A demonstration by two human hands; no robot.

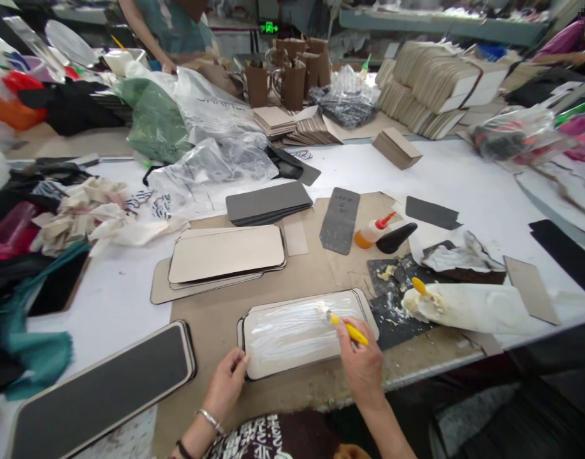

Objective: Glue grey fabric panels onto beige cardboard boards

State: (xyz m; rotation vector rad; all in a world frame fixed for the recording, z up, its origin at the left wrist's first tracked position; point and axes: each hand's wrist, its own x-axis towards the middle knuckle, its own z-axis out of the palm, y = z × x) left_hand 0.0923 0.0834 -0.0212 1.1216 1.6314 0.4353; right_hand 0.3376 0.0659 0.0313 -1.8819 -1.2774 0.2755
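My right hand (362, 363) grips a brush with a yellow handle (354, 333). Its whitish bristles touch a beige rounded board (287, 338), which is streaked with wet white glue over much of its face. At the board's lower left corner, my left hand (228, 376) has its fingers closed on the edge. More boards show beneath this one. To the right lies a white bottle (483, 308) on its side, with a thick whitish mass and a second yellow handle (419, 285) at its opening.
Beige boards (228, 255) are stacked behind, with dark grey panels (268, 203) beyond. A long dark-faced board (106, 389) lies at left. A red-tipped bottle (369, 234) stands near a glue-spattered black sheet (392, 319). Plastic bags (216, 162) lie farther back; another person (178, 32) stands across the table.
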